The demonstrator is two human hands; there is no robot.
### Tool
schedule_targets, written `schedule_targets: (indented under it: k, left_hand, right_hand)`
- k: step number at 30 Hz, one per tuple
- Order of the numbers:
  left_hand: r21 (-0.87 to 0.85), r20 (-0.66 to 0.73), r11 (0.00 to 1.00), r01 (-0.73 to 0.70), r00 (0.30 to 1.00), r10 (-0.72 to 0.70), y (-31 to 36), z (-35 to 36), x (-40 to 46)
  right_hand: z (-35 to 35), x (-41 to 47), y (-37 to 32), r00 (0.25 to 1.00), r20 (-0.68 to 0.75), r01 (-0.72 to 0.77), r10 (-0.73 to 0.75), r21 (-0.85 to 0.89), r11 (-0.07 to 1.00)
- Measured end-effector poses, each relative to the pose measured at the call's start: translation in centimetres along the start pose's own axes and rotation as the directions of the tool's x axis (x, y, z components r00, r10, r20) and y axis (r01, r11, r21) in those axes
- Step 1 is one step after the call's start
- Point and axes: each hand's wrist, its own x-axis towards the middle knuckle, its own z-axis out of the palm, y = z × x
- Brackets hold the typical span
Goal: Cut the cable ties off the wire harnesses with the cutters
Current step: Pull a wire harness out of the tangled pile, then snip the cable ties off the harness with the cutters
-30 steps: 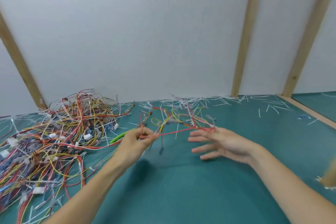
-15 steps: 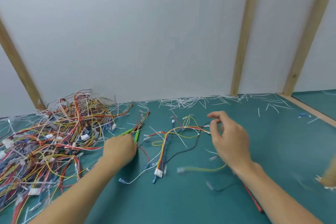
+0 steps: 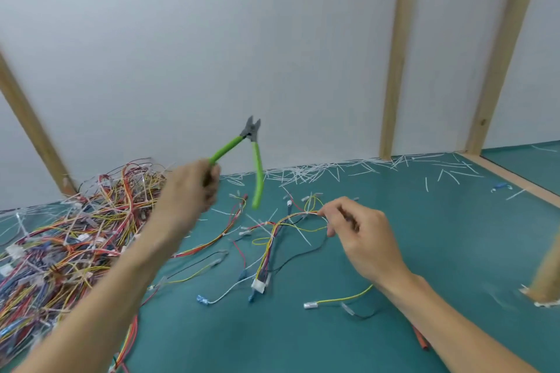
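Cutters raised, harness pinched
Left hand (image 3: 194, 188) grips one handle of the cutters (image 3: 247, 154); right hand (image 3: 360, 230) pinches the limp, light harness (image 3: 272, 239) mid-frame.

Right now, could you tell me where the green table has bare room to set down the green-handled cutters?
Bare green table lies right of the right hand, out to the wooden edge strip. More lies near, between the forearms, below the loose wire harness. The tangled wire pile crowds the left; white cut cable ties litter the wall edge.

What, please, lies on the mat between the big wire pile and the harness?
Head view: a thin red-orange wire bundle, some white tie offcuts, bare green mat.
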Motion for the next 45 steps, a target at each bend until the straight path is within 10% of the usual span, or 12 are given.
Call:
schedule_targets:
  k: [2, 6, 12, 18, 24, 32, 39, 45]
  left_hand:
    - [0.319, 0.094, 0.912, -0.258, 0.966, 0.241, 0.1, 2.9, -2.3]
    - [0.734, 0.287, 0.566, -0.377, 0.926, 0.245, -1.4, 9.7, -5.9]
    - [0.582, 0.466, 0.638, -0.504, 0.85, 0.246, -5.7, 10.7, -5.7]
    - [0.851, 0.263, 0.487, -0.196, 0.962, -0.072, -11.6, 7.3, -3.5]
    - [0.87, 0.148, 0.479, -0.114, 0.988, -0.035, -12.9, 3.1, -3.6]
    - [0.266, -0.046, 0.964, 0.002, 0.999, 0.011, -14.2, 0.7, -5.0]
    - [-0.199, -0.129, 0.979, -0.033, 0.992, 0.008, -12.7, 0.1, -4.4]
    - [-0.273, -0.058, 0.962, 0.002, 0.998, -0.019, -11.8, 0.2, -4.6]
  right_hand:
    - [0.7, -0.4, -1.3, 0.987, 0.153, -0.079, 0.044, 0.226, 0.971]
    - [1.4, -0.3, -2.4, 0.94, 0.245, -0.331, 0.237, 0.49, 0.807]
    - [-1.0, 1.1, 0.0, 0.788, 0.224, -0.612, 0.574, 0.388, 0.689]
    - [-5.3, 3.1, 2.8, 0.791, 0.133, -0.597, 0.597, 0.38, 0.707]
    - [-7.4, 3.3, 6.3, 0.766, 0.042, -0.611, 0.642, 0.359, 0.706]
    - [-8.1, 3.2, 9.7, 0.701, -0.222, -0.703, 0.677, -0.062, 0.708]
    - [-8.2, 3.6, 9.9, 0.663, -0.093, -0.748, 0.743, -0.074, 0.659]
    - [-6.2, 3.8, 9.0, 0.837, -0.071, -0.497, 0.543, -0.515, 0.699]
